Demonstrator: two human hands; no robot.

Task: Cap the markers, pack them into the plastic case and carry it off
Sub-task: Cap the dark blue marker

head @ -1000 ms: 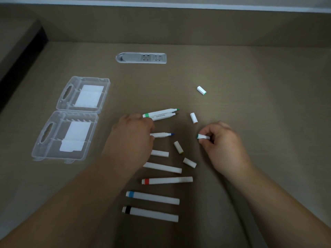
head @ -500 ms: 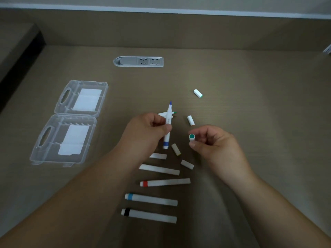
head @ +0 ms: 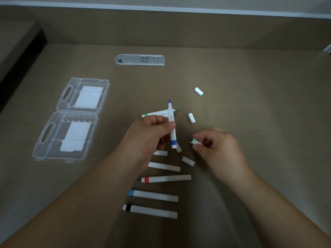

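My left hand [head: 152, 135] gripped a blue marker [head: 171, 122] upright, its uncapped tip pointing away from me. My right hand [head: 216, 145] pinched a green-ended cap [head: 195, 141] just beside the marker's lower end, not touching it. Behind the blue marker a green marker [head: 155, 113] lay uncapped on the desk [head: 250, 104]. Three loose caps [head: 198, 91] [head: 191, 118] [head: 187, 161] lay apart nearby. Closer to me, the red [head: 165, 179], light-blue [head: 153, 195] and black [head: 149, 211] banded markers lay capped in a row. The clear plastic case [head: 71, 119] sat open, well to the left.
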